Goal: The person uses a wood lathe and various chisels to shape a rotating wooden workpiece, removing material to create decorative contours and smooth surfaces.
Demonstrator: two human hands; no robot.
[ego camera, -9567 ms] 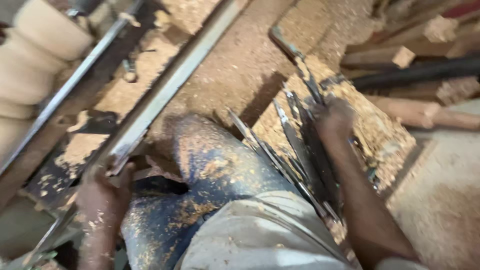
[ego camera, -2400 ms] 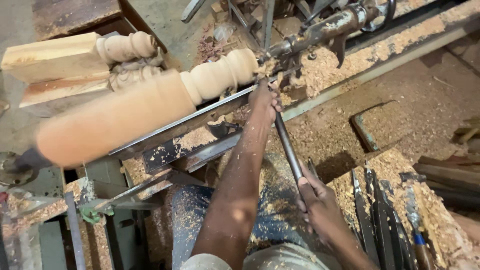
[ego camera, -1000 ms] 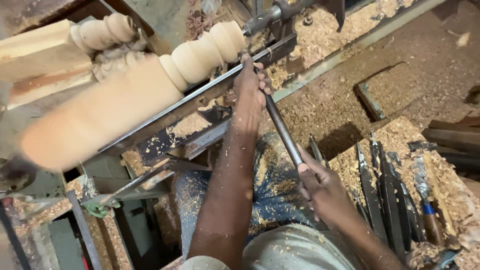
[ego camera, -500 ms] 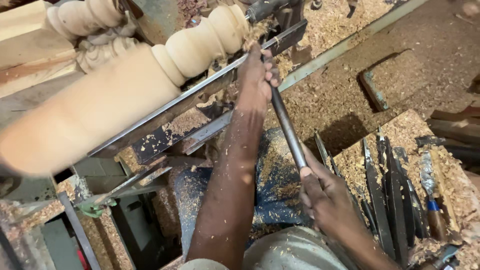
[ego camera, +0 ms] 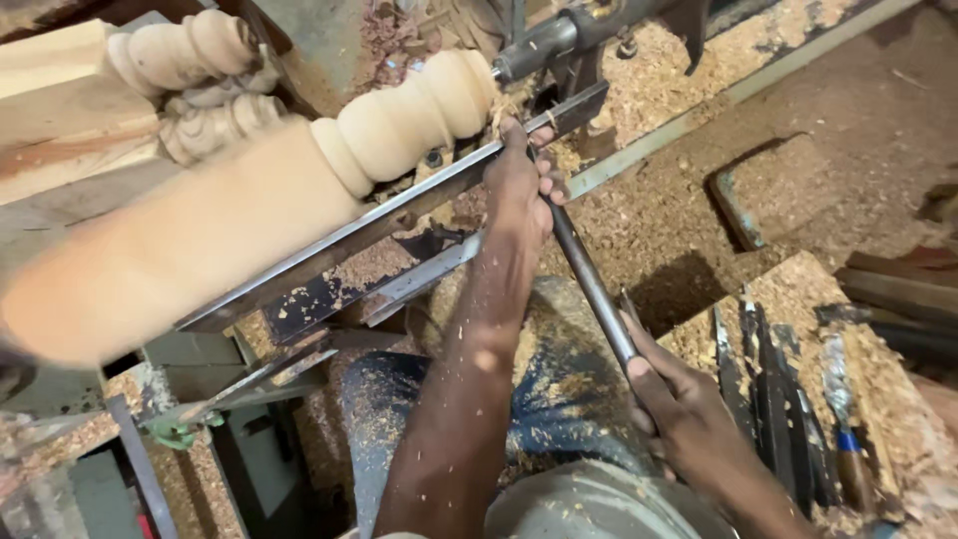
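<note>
Nearest the camera, at the bottom edge, sit the person's lap and dust-speckled blue trousers [ego camera: 559, 399], scattered with wood shavings. Just above, the right hand [ego camera: 689, 419] is closed around the lower end of a long steel turning chisel [ego camera: 594, 289], which slants up and to the left. To the right of that hand, a low sawdust-covered desk [ego camera: 898, 399] carries a row of spare chisels [ego camera: 778, 399] lying side by side.

Farther up, the left forearm reaches to the left hand [ego camera: 521, 185], which presses down over the chisel where it crosses a long metal tool rest [ego camera: 379, 230]. The fingers are curled over the rest's edge, holding the blade in place. The chisel's tip meets the right end of a pale wooden spindle [ego camera: 299, 190], shaped with rounded beads near the tip and blurred along its thick left part. A dark metal lathe centre [ego camera: 559, 40] touches the spindle's right end.

Beyond it, at top left, a finished turned post [ego camera: 180, 60] lies on squared timber. Sawdust covers the floor [ego camera: 798, 120] and the lathe frame throughout the workshop.

Compared with half a second ago, both hands keep the same grips; the view has shifted slightly, so the spindle and hands sit a little lower in the frame.
</note>
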